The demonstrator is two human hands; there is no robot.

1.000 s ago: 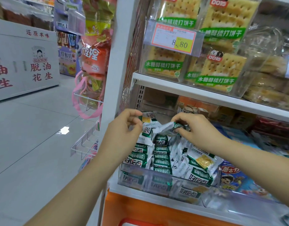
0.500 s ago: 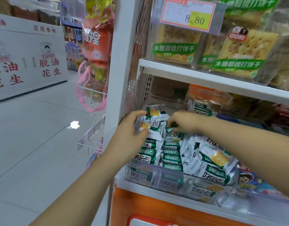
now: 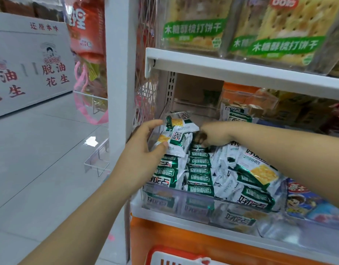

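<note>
A clear plastic bin [image 3: 184, 204] on the lower shelf holds several small white-and-green cracker packets [image 3: 200, 170], stood in rows on the left and heaped loosely on the right. My left hand [image 3: 143, 152] grips two or three of these packets [image 3: 174, 138] at the back left of the bin, thumb on the front one. My right hand [image 3: 214, 135] reaches in from the right with fingers curled down onto the top of the middle row; whether it pinches a packet I cannot tell.
A white shelf board [image 3: 241, 70] hangs just above the hands, carrying large cracker packs [image 3: 287, 33]. A white upright post [image 3: 120, 73] stands at the left. Blue snack bags [image 3: 306, 203] lie right of the bin. Hanging snack bags [image 3: 86, 35] and a white display box [image 3: 31, 67] flank the tiled aisle.
The view has moved closer and lower toward the bin. My right hand has gone from the loose packets down into the middle row. My left hand keeps its hold on the packets at the back left.
</note>
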